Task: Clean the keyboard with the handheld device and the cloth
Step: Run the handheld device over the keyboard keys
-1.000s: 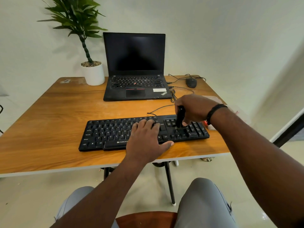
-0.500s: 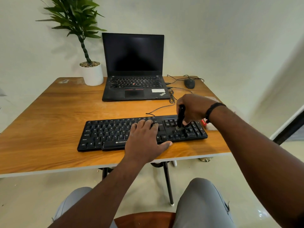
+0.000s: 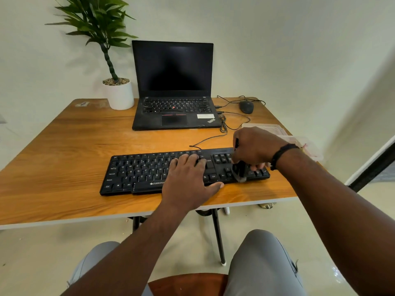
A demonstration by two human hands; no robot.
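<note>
wooden table (image 3: 64, 150): keyboard (image 3: 139, 169) is pinned flat under the spread left hand (image 3: 188, 178). device (image 3: 240, 169), gripped by the right hand (image 3: 254, 146), has been dragged nearer, sweeping the keys below it.

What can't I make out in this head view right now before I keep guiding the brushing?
- Handheld device: blurred tip, body mostly wrapped by the right hand.
- Keyboard: middle keys covered by the left hand.
- Clear container: half behind the right wrist, contents unreadable.
- Cloth: cannot be made out.
</note>
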